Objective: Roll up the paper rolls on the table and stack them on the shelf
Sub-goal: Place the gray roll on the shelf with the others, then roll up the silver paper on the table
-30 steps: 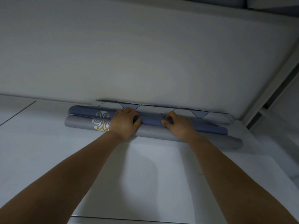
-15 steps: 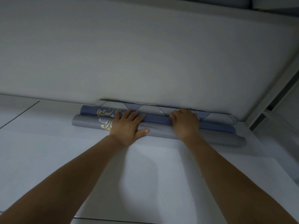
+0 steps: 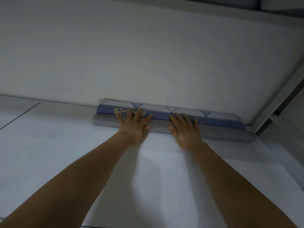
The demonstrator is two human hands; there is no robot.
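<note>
Three paper rolls lie side by side on the white shelf (image 3: 65, 162), against its back wall. The nearest is a plain grey roll (image 3: 230, 133). Behind it lies a blue roll (image 3: 161, 115) with a gold ornament near its left end. At the back is a pale grey roll (image 3: 189, 111) with thin dark diamond lines. My left hand (image 3: 134, 124) rests flat with straight spread fingers on the grey and blue rolls. To its right my right hand (image 3: 185, 129) lies flat the same way on the same two rolls.
The white back wall (image 3: 148, 55) rises right behind the rolls. A metal shelf upright (image 3: 271, 102) runs diagonally at the right, close to the rolls' right ends. A seam (image 3: 19, 117) crosses the shelf surface at the left.
Both hands have gone from gripping the blue roll to lying flat with straight fingers. The blue roll now sits pushed back between the other two, its gold ornament turned upward.
</note>
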